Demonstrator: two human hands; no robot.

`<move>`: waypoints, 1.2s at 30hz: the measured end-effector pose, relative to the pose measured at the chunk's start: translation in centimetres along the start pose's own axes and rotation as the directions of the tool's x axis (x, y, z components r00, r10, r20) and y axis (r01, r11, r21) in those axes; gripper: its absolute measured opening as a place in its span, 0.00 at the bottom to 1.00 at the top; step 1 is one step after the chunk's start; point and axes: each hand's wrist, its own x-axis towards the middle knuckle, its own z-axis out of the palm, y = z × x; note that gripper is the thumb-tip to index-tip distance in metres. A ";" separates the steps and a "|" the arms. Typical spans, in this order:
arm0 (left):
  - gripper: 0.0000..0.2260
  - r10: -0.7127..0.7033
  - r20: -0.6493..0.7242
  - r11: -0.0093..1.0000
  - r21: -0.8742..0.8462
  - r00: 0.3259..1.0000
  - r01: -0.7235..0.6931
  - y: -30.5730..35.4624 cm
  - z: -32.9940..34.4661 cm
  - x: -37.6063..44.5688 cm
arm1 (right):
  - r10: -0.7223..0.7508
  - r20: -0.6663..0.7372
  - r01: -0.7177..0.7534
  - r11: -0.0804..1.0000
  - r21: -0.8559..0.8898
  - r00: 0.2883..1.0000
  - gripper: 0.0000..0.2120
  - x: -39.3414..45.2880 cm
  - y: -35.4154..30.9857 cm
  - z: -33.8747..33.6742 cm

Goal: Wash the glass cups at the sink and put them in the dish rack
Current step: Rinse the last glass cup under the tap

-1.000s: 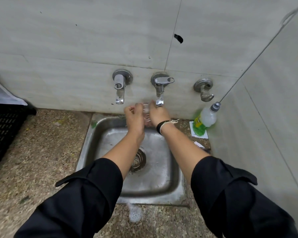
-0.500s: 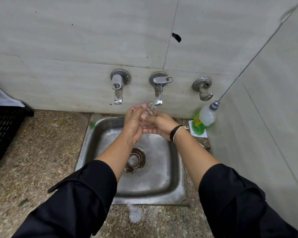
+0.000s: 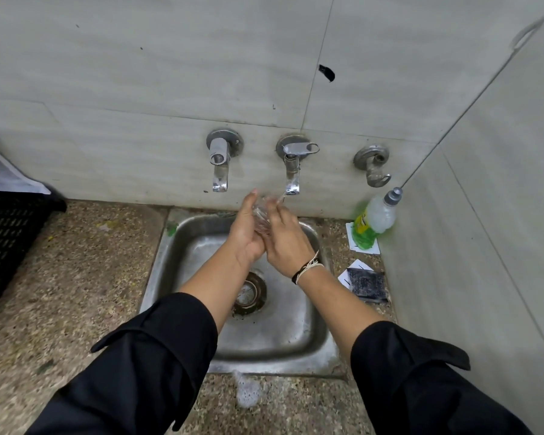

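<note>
A small clear glass cup (image 3: pixel 261 216) sits between both of my hands over the steel sink (image 3: pixel 308 337), just below the middle tap (image 3: pixel 292 171). My left hand (image 3: pixel 247 232) cups it from the left with the fingers pointing up. My right hand (image 3: pixel 285 238) wraps its right side, fingers over the rim. Most of the cup is hidden by the hands. Whether water runs from the tap is unclear. The black dish rack (image 3: pixel 4 243) stands at the far left edge.
A left tap (image 3: pixel 220 164) and a wall valve (image 3: pixel 374 166) flank the middle tap. A green dish soap bottle (image 3: pixel 372 222) leans in the right corner, with a dark scrub pad (image 3: pixel 366 284) in front of it. A patch of foam (image 3: pixel 247 390) lies on the speckled counter before the sink.
Both hands have turned around the cup. The right hand, which lay under it with the palm up, now lies over its right side, and the left fingers have straightened upward.
</note>
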 end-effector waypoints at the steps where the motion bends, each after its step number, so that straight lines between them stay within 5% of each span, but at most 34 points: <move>1: 0.22 0.022 0.013 1.000 0.021 1.000 -0.022 0.1 -0.2 0.1 | -0.043 -0.006 0.043 0.997 0.064 0.999 0.37 -0.3 0.4 -0.1; 6: 0.24 0.091 0.070 0.990 0.101 0.993 -0.098 0.0 -0.6 0.2 | 0.086 -0.009 -0.074 0.902 0.426 0.996 0.38 -1.1 -0.1 -1.0; 10: 0.12 0.112 0.162 0.990 0.066 0.980 -0.124 -0.2 -0.8 -0.3 | 0.233 0.239 -0.334 0.687 0.646 0.943 0.30 0.9 -0.8 -2.5; 12: 0.07 0.115 0.206 0.987 0.085 0.972 -0.135 0.1 -1.1 -0.7 | 0.242 0.292 -0.376 0.690 0.619 0.925 0.27 1.9 -0.2 -3.3; 15: 0.13 0.105 0.234 0.982 0.129 0.967 -0.137 0.3 -1.4 -1.1 | 0.225 0.316 -0.357 0.812 0.462 0.922 0.34 2.5 -0.1 -4.6; 18: 0.24 0.070 0.208 0.980 0.170 0.976 -0.107 0.7 -1.9 -0.2 | 0.131 0.227 -0.194 0.939 0.284 0.965 0.28 2.6 -0.7 -3.6; 21: 0.23 0.051 0.105 0.924 0.372 0.993 -0.087 1.3 -2.2 0.9 | 0.136 0.166 -0.166 0.969 0.185 0.977 0.35 2.2 -0.5 -1.6; 25: 0.14 0.217 -0.078 0.766 0.632 0.973 -0.120 0.7 -1.6 1.0 | 0.108 0.007 -0.108 0.992 0.071 0.994 0.36 0.8 -0.1 -0.3; 29: 0.14 0.323 -0.074 0.688 0.703 0.943 -0.180 -0.2 -1.5 0.9 | 0.195 -0.052 -0.183 0.966 0.185 0.979 0.30 0.6 -0.1 -0.5; 33: 0.19 0.218 0.065 0.844 0.488 0.974 -0.222 -1.0 -0.6 -0.4 | 0.270 -0.075 -0.220 0.893 0.393 0.960 0.32 0.1 0.1 -1.9; 36: 0.11 0.059 0.108 0.958 0.274 0.992 -0.086 -1.1 0.0 -0.9 | 0.204 -0.141 -0.130 0.900 0.415 0.969 0.33 -0.6 -0.1 -1.9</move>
